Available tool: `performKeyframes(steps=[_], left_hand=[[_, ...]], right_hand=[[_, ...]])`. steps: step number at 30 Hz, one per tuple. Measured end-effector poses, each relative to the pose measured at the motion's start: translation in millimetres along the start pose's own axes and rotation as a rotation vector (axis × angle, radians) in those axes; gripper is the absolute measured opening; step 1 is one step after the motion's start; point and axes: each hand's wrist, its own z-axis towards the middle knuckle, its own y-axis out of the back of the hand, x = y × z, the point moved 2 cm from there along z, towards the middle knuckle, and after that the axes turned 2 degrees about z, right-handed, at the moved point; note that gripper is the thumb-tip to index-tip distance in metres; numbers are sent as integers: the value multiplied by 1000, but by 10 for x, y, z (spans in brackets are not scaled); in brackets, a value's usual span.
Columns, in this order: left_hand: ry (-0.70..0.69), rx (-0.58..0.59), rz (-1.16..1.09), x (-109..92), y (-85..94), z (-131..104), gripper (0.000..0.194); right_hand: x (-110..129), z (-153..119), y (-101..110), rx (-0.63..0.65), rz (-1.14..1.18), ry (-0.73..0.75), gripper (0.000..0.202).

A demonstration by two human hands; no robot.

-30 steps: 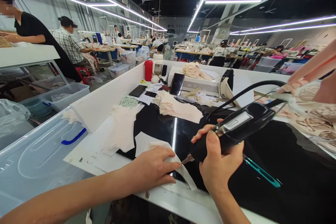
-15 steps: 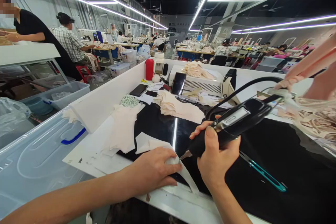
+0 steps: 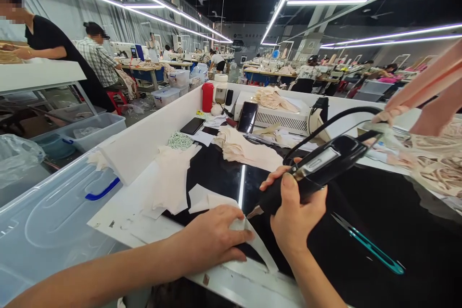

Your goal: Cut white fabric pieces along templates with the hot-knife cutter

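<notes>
My left hand [image 3: 212,233] lies palm down on a thin cream fabric piece [image 3: 258,245], its fingers spread and pressing on the cloth. A black corded hand tool with a flat metal tip [image 3: 317,166] is gripped in my right hand [image 3: 294,211], tilted down to the left. Its tip meets the fabric edge just beyond my left fingertips, or sits very close to it. Part of the fabric piece is folded and hidden under my left hand. To the right, teal thread snips [image 3: 375,245] lie on the black work surface [image 3: 361,202].
Stacked cream fabric pieces [image 3: 171,183] lie to the left, with another stack [image 3: 249,147] further back. Two phones, a red bottle [image 3: 207,97] and a white machine [image 3: 285,118] stand behind. A cord [image 3: 335,113] runs from the tool; pink cloth strips [image 3: 426,86] hang at right. Co-workers sit beyond.
The view has shifted slightly. The tool tip and my left fingers stay together at the fabric edge, with little visible movement; both hands keep their hold.
</notes>
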Motion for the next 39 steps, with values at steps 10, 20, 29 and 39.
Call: performKeyframes(steps=[10, 20, 29, 39], left_hand=[[42, 45, -90, 118, 170, 65, 30], [-20, 108, 200, 218, 186, 95, 28], [186, 220, 370, -21, 78, 296, 8], [290, 308, 338, -104, 162, 305, 15]], right_hand=[[-29, 71, 48, -44, -55, -78, 43], [28, 251, 209, -163, -105, -55, 42], [298, 135, 320, -138, 20, -91, 45], [339, 1, 340, -56, 57, -35, 45]])
